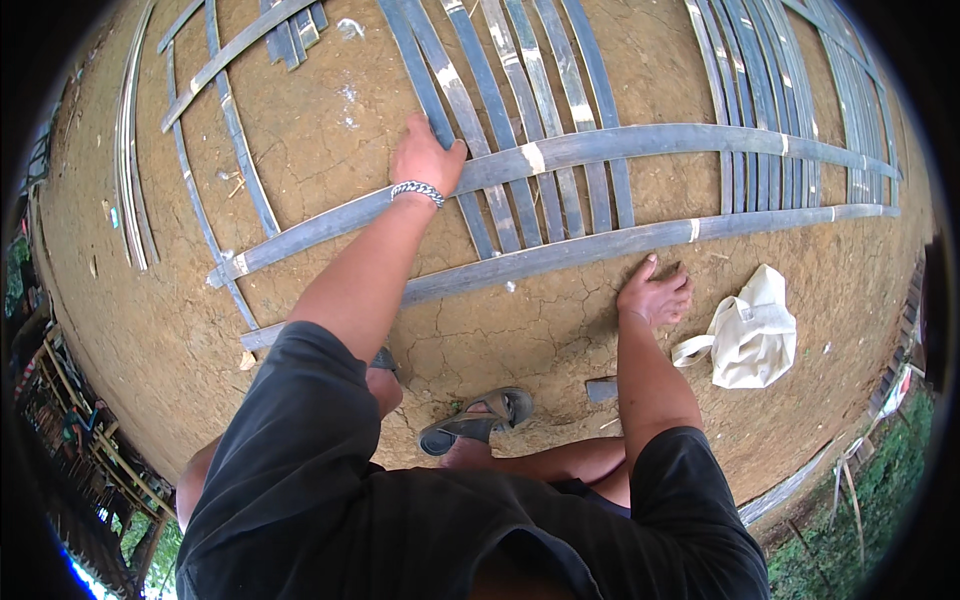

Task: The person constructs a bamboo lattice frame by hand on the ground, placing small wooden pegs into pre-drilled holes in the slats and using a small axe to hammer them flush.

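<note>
My left hand (425, 160), wearing a chain bracelet, closes around the leftmost bamboo slat (416, 70) of a middle group, beside the upper long cross strip (600, 145). That slat runs away from me, and its held part is partly hidden by my fingers. Several more bamboo slats (510, 70) lie next to it, crossing the upper strip and reaching toward a lower long strip (560, 250). My right hand (655, 295) rests low over the dirt just below the lower strip, fingers apart and nothing visible in them.
A white cloth bag (755, 335) lies right of my right hand. A small dark flat piece (601, 389) is near my sandal (475, 425). Further slat groups (765, 100) lie at right, a slat frame (235, 130) at left, and thin strips (130, 150) beyond it.
</note>
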Tool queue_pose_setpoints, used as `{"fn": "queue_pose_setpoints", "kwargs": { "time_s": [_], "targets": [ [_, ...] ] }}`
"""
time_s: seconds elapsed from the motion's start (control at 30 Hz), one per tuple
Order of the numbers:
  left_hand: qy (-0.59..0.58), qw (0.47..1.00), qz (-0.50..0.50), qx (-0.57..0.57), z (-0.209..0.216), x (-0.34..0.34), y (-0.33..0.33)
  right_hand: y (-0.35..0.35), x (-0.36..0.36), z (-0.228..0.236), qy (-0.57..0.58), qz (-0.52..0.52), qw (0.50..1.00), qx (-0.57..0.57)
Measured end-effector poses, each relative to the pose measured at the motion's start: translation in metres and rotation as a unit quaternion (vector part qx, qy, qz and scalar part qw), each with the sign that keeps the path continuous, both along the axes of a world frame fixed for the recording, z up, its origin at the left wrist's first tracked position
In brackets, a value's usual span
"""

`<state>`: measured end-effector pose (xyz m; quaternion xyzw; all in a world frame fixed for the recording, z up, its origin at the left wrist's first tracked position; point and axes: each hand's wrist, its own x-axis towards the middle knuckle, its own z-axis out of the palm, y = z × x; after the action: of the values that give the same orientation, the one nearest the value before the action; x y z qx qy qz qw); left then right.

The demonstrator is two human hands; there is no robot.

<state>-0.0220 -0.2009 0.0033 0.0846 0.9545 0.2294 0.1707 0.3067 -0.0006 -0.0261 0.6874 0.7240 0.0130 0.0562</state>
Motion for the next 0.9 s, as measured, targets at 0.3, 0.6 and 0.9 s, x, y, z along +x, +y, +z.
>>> {"fn": "queue_pose_setpoints", "kwargs": {
  "time_s": [0.3,0.6,0.9],
  "targets": [
    [0.003,0.999,-0.012,0.032,-0.003,0.007,-0.010,0.000,-0.005,-0.003,-0.039,0.010,0.999,0.022],
    [-0.109,0.994,0.003,-0.002,0.031,0.003,0.003,0.000,0.002,-0.001,-0.045,-0.010,0.999,0.018],
    [-0.114,0.993,0.015,0.007,0.028,0.004,0.002,-0.001,-0.002,0.003,-0.049,0.001,0.999,0.019]
  ]
}}
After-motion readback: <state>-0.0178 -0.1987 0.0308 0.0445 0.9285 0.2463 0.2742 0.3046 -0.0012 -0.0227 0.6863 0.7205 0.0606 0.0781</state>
